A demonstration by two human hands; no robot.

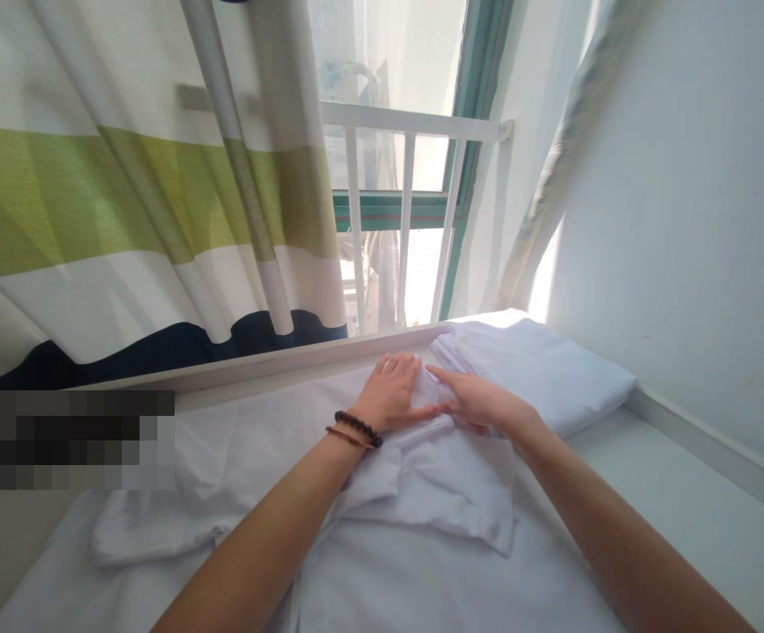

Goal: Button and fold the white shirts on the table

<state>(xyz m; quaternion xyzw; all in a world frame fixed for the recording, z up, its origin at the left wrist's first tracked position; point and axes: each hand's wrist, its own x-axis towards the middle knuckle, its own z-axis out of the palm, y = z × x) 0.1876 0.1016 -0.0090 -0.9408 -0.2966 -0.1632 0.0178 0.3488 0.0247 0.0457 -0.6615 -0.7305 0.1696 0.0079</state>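
A white cloth garment [250,448] lies spread with loose folds over more white fabric [421,580]. My left hand [398,391], with dark beads on its wrist, rests flat on the garment's upper part, fingers and thumb apart. Close to its right, my right hand [474,400] touches the same cloth, its thumb and index finger pointing at the left thumb. The other right fingers curl down and are partly hidden, with cloth at their tips. Beyond the right hand sits a folded white cloth [540,369].
A low pale ledge [276,365] runs behind the cloths, below a curtain [157,193] with green and navy bands. White railing bars [406,211] stand before a green-framed window [395,211]. At the right are a white wall [685,220] and pale bare surface [672,501].
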